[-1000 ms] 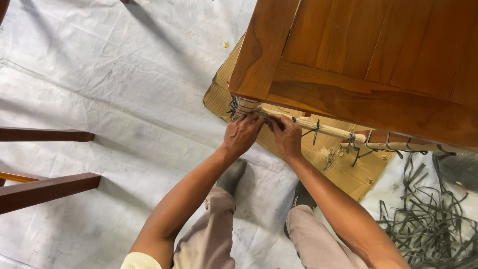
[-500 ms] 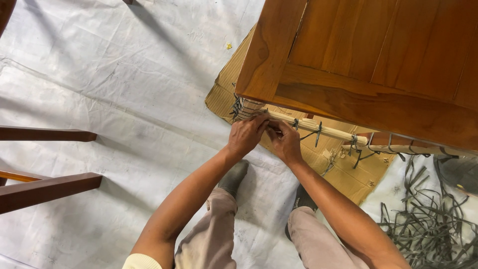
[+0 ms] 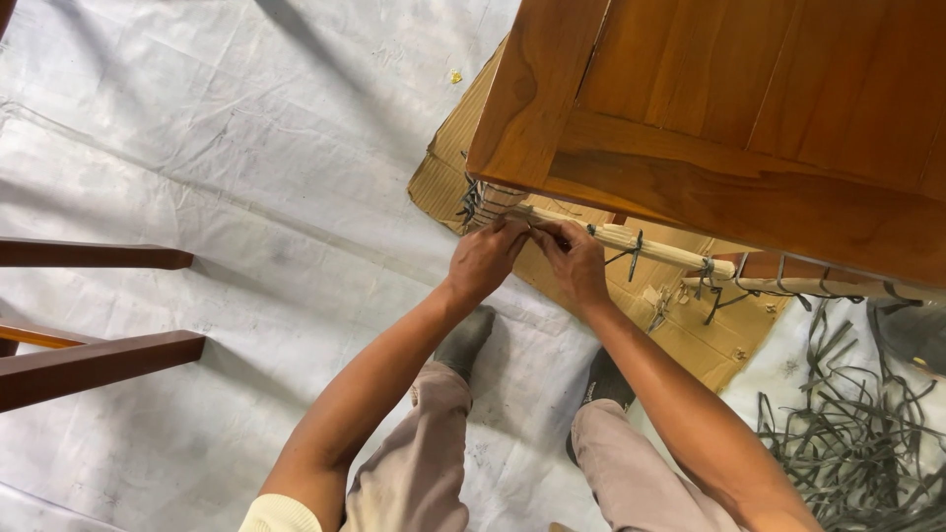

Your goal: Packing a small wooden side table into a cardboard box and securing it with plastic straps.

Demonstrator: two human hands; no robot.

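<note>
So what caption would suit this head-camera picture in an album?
Both hands, left hand and right hand, pinch grey strands on a pale rod under a wooden furniture frame.

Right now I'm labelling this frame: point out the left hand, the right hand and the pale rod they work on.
left hand (image 3: 485, 261), head view, back of the hand.
right hand (image 3: 574, 264), head view, back of the hand.
pale rod (image 3: 662, 249), head view, bare stretch right of the hands.

Over the last second the left hand (image 3: 485, 258) and right hand (image 3: 574, 261) have crept slightly rightward along the pale rattan rod (image 3: 631, 239) under the wooden chair frame (image 3: 690, 108), fingertips now pinched together at one spot on its dark strip binding (image 3: 473, 202).
</note>
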